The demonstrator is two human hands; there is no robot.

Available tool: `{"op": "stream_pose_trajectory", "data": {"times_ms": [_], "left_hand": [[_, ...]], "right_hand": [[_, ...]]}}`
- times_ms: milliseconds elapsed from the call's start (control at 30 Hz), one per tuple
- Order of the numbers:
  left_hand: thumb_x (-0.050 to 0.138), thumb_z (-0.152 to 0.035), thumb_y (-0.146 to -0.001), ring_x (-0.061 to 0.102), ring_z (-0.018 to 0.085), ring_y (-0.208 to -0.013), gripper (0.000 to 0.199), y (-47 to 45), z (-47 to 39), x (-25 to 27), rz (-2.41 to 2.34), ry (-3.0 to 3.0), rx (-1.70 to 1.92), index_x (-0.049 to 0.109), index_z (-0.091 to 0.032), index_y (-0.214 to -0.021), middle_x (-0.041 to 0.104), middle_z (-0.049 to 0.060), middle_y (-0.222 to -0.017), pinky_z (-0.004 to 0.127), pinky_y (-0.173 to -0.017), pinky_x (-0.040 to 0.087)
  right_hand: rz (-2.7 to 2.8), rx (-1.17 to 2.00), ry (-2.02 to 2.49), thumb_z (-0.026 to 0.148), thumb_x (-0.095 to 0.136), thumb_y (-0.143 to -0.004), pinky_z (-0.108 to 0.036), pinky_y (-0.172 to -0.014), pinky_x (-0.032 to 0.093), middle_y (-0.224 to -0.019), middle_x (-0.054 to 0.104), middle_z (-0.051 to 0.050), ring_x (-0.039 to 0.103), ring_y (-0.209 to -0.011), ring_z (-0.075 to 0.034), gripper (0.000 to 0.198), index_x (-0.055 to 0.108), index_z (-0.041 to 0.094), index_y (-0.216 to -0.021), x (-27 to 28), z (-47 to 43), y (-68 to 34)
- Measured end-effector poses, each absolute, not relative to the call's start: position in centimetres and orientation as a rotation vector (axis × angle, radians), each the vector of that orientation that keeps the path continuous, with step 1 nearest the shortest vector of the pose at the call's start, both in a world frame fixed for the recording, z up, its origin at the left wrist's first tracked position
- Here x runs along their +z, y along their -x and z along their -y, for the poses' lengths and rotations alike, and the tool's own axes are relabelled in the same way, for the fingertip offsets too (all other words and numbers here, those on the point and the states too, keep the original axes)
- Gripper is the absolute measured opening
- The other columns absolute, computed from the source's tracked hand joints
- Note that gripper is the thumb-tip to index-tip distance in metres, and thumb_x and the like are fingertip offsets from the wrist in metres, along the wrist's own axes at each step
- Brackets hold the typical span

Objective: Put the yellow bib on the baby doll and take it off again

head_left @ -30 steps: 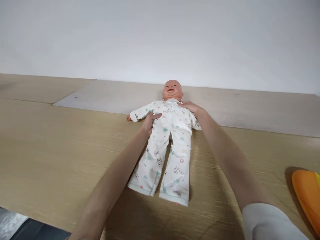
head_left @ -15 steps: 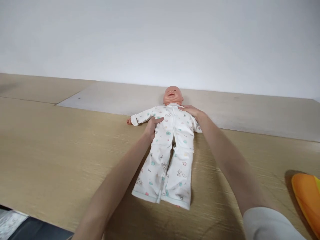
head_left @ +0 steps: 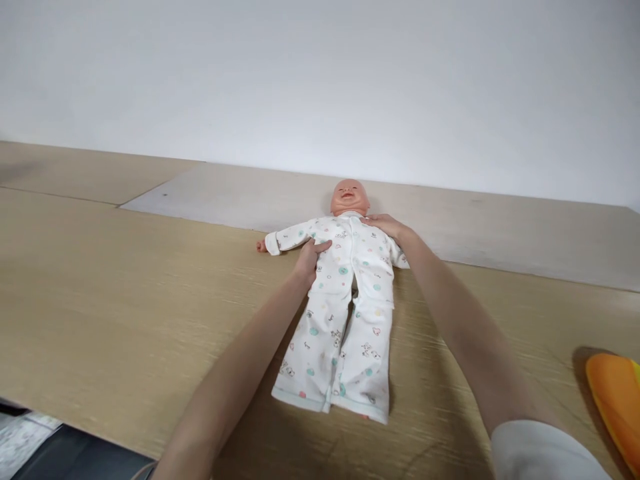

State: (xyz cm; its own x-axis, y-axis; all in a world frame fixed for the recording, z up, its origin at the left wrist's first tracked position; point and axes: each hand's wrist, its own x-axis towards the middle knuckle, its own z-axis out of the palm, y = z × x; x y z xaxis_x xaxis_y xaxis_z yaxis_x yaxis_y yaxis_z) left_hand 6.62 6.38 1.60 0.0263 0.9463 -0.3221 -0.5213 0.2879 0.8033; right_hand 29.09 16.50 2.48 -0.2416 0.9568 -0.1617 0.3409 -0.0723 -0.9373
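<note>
From where I stand, the doll lies on its back on the desk, its head toward the wall and resting on a pale panel, its legs pointing at the person. The left hand sits against the doll's side below the armpit, thumb laid over the front of the patterned top. The right hand rests over the opposite shoulder and upper chest, near the collar. As for the grip, I can't tell on either side whether the fingers pinch the cloth or only lean on it.

To handle the doll well here, I'd bear on the trunk through both palms evenly, keep the weight off the neck, and mind that the loose top doesn't bunch under a thumb.

Plenty escapes me. The left hand's fingers vanish behind the doll's flank; the right wrist covers part of the farther arm, and that arm's hand is out of sight. The trousers swallow the feet, bar a sliver of pink at one hem. An orange thing is cut off at the right edge, and a dark thing in the lower left corner I can't make out
</note>
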Motion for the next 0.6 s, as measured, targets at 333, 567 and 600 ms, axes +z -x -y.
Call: {"op": "stream_pose_trajectory", "data": {"times_ms": [333,567,600], "left_hand": [[0.074,-0.012,-0.068,0.062,0.028,-0.119,0.092,-6.1,-6.2,1.7,-1.072,-0.515,1.246,0.032,-0.018,-0.149,0.052,0.015,-0.145,0.037,-0.089,0.058],[0.080,-0.014,-0.065,0.066,0.026,-0.110,0.076,-5.7,-6.6,0.7,-1.101,-0.618,1.259,0.048,-0.015,-0.134,0.061,0.017,-0.132,0.034,-0.085,0.058],[0.081,-0.016,-0.064,0.067,0.025,-0.107,0.073,-5.6,-6.6,0.7,-1.095,-0.650,1.257,0.051,-0.015,-0.131,0.063,0.017,-0.127,0.035,-0.085,0.058]], "right_hand": [[1.677,0.705,1.783,0.035,0.061,-0.080,-0.026,-0.076,0.041,-0.090,0.066,-0.006,0.055,-0.080,-0.015,0.025,0.067,0.013,-0.088,4.9,-12.7,-28.7],[1.972,0.387,1.350,0.018,0.052,-0.081,-0.026,-0.082,0.042,-0.091,0.066,-0.005,0.059,-0.087,-0.014,0.012,0.064,0.015,-0.080,7.3,-1.5,-26.0],[2.093,0.516,1.240,0.019,0.052,-0.084,-0.024,-0.077,0.041,-0.087,0.067,-0.003,0.059,-0.081,-0.012,0.013,0.063,0.015,-0.080,7.7,0.7,-25.3]]}}
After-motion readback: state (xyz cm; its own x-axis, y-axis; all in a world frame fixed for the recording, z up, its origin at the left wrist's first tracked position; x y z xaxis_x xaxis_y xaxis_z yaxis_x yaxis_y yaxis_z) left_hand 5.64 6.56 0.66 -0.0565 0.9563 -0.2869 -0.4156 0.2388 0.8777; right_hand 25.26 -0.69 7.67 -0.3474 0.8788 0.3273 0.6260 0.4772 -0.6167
